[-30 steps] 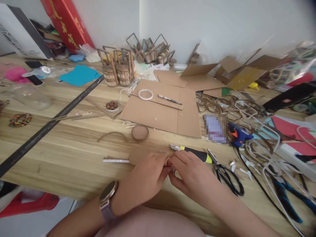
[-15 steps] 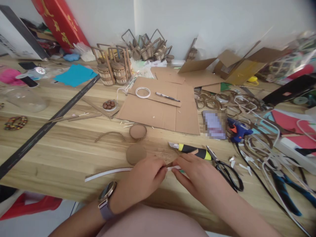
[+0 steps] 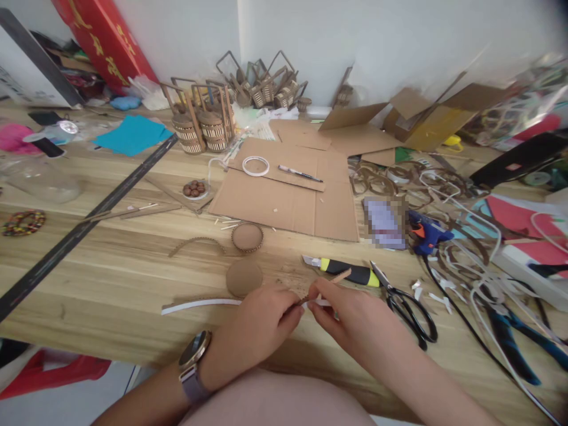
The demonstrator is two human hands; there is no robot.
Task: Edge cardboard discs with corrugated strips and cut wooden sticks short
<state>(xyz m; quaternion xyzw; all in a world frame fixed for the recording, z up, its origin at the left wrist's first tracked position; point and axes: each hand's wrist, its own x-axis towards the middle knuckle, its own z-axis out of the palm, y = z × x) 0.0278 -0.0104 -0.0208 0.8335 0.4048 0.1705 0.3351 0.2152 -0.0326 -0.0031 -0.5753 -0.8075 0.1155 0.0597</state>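
Observation:
My left hand (image 3: 257, 325) and my right hand (image 3: 350, 316) meet near the front edge of the wooden table (image 3: 110, 278), both pinched on a thin cardboard strip (image 3: 328, 283) whose free end sticks up to the right. A long white strip (image 3: 199, 304) trails left from my left fingers along the table. Just beyond the hands lies a flat cardboard disc (image 3: 244, 277), and behind it a round cardboard lid with a corrugated rim (image 3: 247, 236). A curved corrugated strip (image 3: 195, 242) lies to the left of the lid.
A yellow-black utility knife (image 3: 341, 269) and black scissors (image 3: 406, 307) lie right of the hands. A flat cardboard sheet (image 3: 284, 201), a long black ruler (image 3: 89, 219), a blue glue gun (image 3: 426, 234), cardboard baskets (image 3: 204, 121) and scraps crowd the table.
The hands lifted slightly and the brown strip's end now sticks up between them. The white strip has slid a little to the right.

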